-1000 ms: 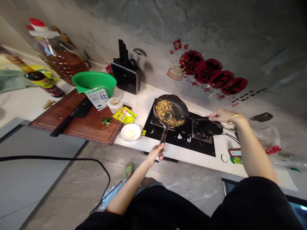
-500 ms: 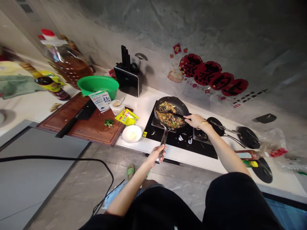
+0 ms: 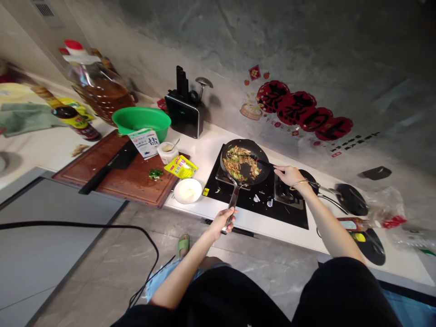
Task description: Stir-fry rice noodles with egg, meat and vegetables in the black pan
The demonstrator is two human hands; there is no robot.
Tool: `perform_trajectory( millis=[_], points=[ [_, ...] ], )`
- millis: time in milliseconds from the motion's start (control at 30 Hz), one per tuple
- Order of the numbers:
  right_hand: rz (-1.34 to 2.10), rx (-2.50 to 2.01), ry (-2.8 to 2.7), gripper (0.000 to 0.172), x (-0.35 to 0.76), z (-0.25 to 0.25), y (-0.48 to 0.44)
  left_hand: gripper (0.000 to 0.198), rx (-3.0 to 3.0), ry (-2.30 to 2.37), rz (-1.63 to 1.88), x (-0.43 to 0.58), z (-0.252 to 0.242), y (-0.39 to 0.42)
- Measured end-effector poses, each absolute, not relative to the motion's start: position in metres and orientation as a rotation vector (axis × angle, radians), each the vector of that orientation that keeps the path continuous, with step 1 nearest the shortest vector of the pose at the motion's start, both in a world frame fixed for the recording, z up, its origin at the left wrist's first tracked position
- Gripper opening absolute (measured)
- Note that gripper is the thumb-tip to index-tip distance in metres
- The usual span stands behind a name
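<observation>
Left hand [image 3: 223, 221] grips the pan [image 3: 243, 161] handle; right hand [image 3: 288, 175] holds a spatula [image 3: 262, 162].

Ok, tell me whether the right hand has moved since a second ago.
Yes. The right hand has moved left from over the right burner towards the frying pan, holding a spatula in the food.

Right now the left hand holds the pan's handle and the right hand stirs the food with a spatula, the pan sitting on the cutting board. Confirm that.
Wrong in one respect: in the head view the pan sits on the black stove, not the cutting board. The left hand does hold its handle, and the right hand stirs with the spatula.
</observation>
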State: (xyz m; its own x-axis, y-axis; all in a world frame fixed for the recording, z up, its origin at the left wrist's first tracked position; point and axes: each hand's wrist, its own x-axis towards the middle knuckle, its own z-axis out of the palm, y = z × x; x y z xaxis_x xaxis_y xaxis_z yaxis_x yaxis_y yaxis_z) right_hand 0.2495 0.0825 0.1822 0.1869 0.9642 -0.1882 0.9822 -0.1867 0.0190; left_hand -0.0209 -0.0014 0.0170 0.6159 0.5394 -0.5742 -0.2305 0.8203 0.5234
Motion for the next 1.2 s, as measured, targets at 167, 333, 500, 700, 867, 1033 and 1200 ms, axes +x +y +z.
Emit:
perform_trajectory(
  millis=[167,333,500,700,867,1033,1200],
  points=[
    [-0.202,2.296,1.857,0.044,0.255,0.163,0.093,0.039,0.432,0.796,0.461,-0.022,0.021,-0.001],
    [-0.251,1.922,1.957,0.039,0.265,0.203,0.079,0.040,0.436,0.797,0.462,-0.022,0.020,-0.001],
    [-0.047,1.983,1.965,0.041,0.234,0.185,0.089,0.042,0.444,0.790,0.466,-0.021,0.017,-0.001],
    [-0.218,2.052,1.856,0.039,0.266,0.195,0.094,0.044,0.444,0.785,0.461,-0.021,0.016,-0.001],
    [-0.388,1.975,1.808,0.030,0.312,0.257,0.079,0.045,0.433,0.780,0.462,-0.021,0.016,0.000],
    [-0.353,2.073,1.888,0.034,0.299,0.219,0.088,0.045,0.446,0.788,0.458,-0.021,0.016,-0.001],
    [-0.409,2.315,2.074,0.044,0.259,0.158,0.110,0.043,0.439,0.801,0.454,-0.021,0.016,-0.001]
  ],
)
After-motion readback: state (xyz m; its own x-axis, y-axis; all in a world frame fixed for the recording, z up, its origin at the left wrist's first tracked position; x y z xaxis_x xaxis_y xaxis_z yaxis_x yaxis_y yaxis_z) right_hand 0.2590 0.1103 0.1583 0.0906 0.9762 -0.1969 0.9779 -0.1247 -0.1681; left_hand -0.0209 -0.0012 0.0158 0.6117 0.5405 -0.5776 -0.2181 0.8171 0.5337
